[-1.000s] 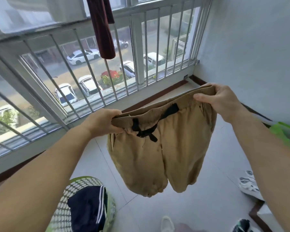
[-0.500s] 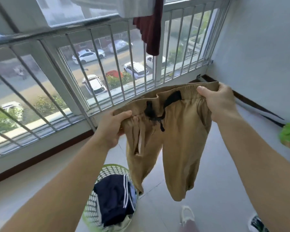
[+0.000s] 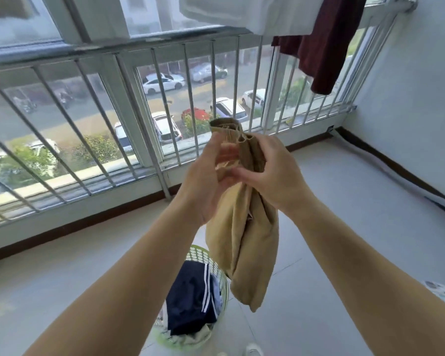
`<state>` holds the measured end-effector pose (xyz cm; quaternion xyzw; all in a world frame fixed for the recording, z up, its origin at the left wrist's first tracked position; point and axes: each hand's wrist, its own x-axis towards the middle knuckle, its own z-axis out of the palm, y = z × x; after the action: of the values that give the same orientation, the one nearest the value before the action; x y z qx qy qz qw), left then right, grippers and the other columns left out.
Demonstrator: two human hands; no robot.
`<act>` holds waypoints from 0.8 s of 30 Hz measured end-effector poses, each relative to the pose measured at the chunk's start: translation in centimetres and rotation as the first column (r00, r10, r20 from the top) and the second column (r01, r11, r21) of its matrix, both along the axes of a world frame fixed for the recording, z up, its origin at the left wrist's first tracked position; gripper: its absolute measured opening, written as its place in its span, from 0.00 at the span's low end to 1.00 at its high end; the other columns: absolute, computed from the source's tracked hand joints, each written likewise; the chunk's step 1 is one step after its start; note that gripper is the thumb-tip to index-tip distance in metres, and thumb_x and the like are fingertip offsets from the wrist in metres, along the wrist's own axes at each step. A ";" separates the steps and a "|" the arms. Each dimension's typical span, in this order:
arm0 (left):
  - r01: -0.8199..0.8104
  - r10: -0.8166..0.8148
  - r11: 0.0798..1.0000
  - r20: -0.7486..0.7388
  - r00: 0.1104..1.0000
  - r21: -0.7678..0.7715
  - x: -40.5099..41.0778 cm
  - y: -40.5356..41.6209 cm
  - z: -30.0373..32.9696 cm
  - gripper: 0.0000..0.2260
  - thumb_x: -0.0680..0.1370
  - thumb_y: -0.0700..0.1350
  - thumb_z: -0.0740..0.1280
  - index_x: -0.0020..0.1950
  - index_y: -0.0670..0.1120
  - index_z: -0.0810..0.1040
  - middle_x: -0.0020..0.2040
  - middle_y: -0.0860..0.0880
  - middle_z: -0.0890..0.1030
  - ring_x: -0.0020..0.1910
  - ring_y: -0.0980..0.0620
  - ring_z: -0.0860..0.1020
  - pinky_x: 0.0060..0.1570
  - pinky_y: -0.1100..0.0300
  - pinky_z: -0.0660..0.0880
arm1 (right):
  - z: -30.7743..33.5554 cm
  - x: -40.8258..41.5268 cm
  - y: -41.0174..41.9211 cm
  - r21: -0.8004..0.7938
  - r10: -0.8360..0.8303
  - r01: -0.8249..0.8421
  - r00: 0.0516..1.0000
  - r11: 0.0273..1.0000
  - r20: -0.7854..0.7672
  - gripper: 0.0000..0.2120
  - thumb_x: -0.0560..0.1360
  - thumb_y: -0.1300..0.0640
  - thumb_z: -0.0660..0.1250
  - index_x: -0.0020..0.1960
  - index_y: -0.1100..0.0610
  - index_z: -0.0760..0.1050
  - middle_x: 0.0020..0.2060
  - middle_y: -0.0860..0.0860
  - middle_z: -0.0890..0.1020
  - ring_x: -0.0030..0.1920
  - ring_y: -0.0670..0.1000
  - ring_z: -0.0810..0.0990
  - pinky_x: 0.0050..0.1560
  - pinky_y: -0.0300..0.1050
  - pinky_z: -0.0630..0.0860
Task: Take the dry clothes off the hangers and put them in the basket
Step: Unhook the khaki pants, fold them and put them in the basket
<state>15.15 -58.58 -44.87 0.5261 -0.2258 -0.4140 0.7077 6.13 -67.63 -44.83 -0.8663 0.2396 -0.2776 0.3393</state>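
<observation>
Bright daylight is pouring in through the window (image 3: pixel 165 80), washing the floor (image 3: pixel 344 227) pale. The left hand (image 3: pixel 206 183) is smearing with motion blur, and the railing (image 3: pixel 93 116) is bowing at the wide-angle edges.

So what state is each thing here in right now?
Tan shorts: folded in half lengthwise, hanging above the basket.
Left hand: grips the shorts' waistband.
Right hand: grips the waistband too.
Green laundry basket: on the floor, partly filled.
Navy striped garment: lying in the basket.
Maroon garment: still hanging.
White cloth: still hanging.
</observation>
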 end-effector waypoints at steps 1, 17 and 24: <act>-0.010 0.009 1.000 0.038 0.999 0.011 0.2 0.4 0.1 0.18 0.81 0.51 0.53 0.51 0.41 0.78 0.45 0.46 0.81 0.42 0.51 0.80 0.48 0.54 0.78 | 0.2 0.4 0.0 0.003 -0.032 0.032 0.999 0.999 0.041 0.19 0.70 0.60 0.71 0.60 0.56 0.73 0.46 0.47 0.74 0.47 0.45 0.73 0.46 0.32 0.69; -0.076 0.046 0.993 0.313 0.949 0.085 6.9 1.1 3.9 0.21 0.62 0.38 0.75 0.52 0.47 0.77 0.52 0.50 0.80 0.56 0.50 0.77 0.60 0.52 0.71 | 8.1 1.7 -5.7 0.501 0.212 -0.605 0.743 0.619 0.635 0.18 0.68 0.73 0.63 0.56 0.63 0.74 0.44 0.52 0.84 0.49 0.51 0.81 0.56 0.46 0.77; -0.257 0.253 0.966 0.288 0.924 -0.023 5.8 0.9 4.4 0.24 0.63 0.39 0.75 0.58 0.43 0.76 0.53 0.48 0.81 0.57 0.49 0.78 0.62 0.48 0.73 | 6.1 1.9 -8.4 0.445 0.315 -0.348 0.937 0.825 0.149 0.15 0.68 0.64 0.73 0.54 0.56 0.78 0.51 0.52 0.83 0.54 0.51 0.81 0.61 0.51 0.75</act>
<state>20.95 -57.70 -40.44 0.6110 -0.2532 -0.2390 0.7110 8.02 -76.02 -38.76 -0.7779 0.1333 -0.1786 0.5876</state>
